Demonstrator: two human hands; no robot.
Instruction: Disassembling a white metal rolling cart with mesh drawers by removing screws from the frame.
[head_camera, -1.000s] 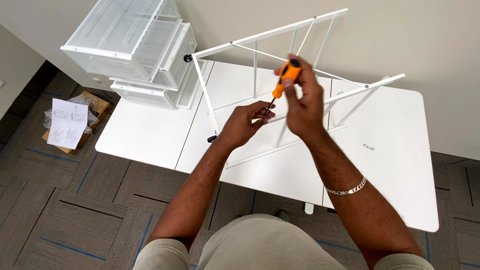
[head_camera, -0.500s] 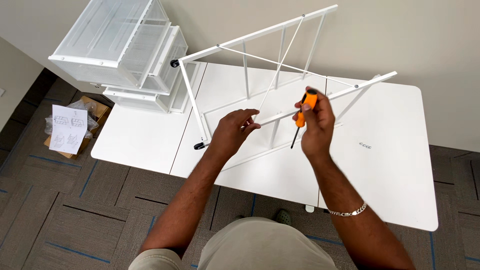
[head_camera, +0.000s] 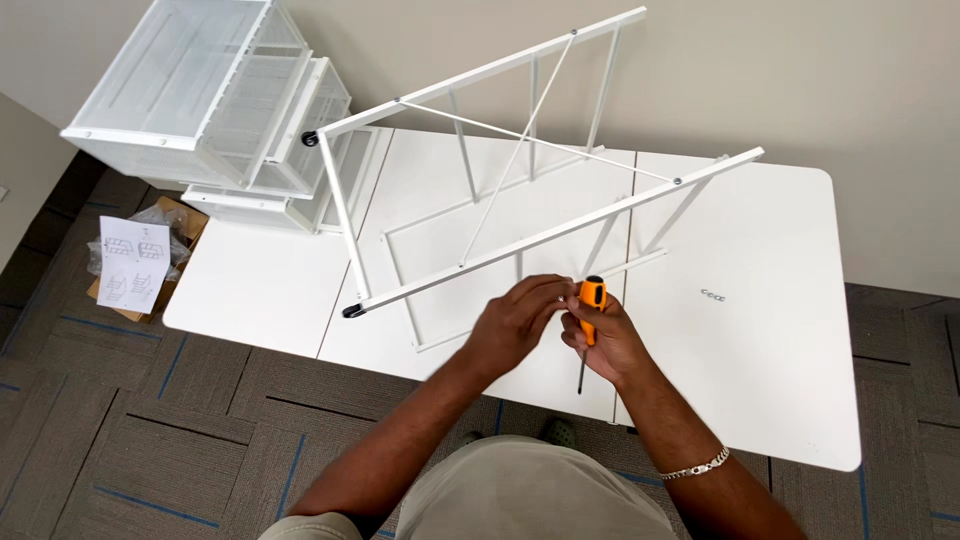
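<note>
Orange and black, the small screwdriver with the thin dark metal shaft (head_camera: 588, 325) stands almost upright in the person's right hand (head_camera: 605, 345). Its bright orange handle sticks up above the fingers, with a black cap on top. The dark shaft pokes out below the hand and points down toward the front edge of the white flat table (head_camera: 790, 370). The right hand is closed around the handle. The left hand (head_camera: 515, 322) is curled narrow, and its fingertips touch the top of the orange handle. Whether it holds something tiny, I cannot tell. Both hands are above the table, near the middle of its front edge.

Just behind the hands lies the white metal frame of thin bars (head_camera: 520, 165), tipped on its side. It has black round caps on two of its ends, near the left part of the table. A few small silver screws (head_camera: 712, 295) lie on the right part of the table. At the back left corner sit stacked white mesh drawers (head_camera: 215, 95). A paper sheet with drawings (head_camera: 132, 265) lies on the grey carpet floor (head_camera: 150, 440).
</note>
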